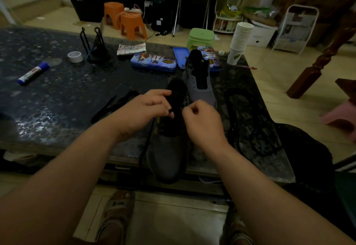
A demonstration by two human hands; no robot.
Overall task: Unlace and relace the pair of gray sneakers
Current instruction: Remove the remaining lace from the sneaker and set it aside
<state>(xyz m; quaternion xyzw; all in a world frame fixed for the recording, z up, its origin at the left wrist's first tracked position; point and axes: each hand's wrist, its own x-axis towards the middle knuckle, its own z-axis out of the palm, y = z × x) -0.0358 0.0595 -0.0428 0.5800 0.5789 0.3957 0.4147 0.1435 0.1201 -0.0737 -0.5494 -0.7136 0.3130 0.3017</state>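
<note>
The dark speckled table [57, 100] carries, along its far side from left to right, a blue-capped marker [32, 73], a tape roll [75, 56], a black wire stand [94, 49], a booklet [131, 49], a left blue tin [154, 62], a right blue tin [178, 57] and stacked paper cups [239, 40]. The near sneaker [167, 154] overhangs the near edge, with the far sneaker [200, 84] just beyond it. A loose lace [113, 106] lies to their left and the insoles [252, 121] to their right.

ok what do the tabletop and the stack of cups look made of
Tabletop: looks like polished dark stone, maybe granite: speckled, with glossy reflections. Stack of cups: probably paper, matte white with thin stacked rims.
</note>
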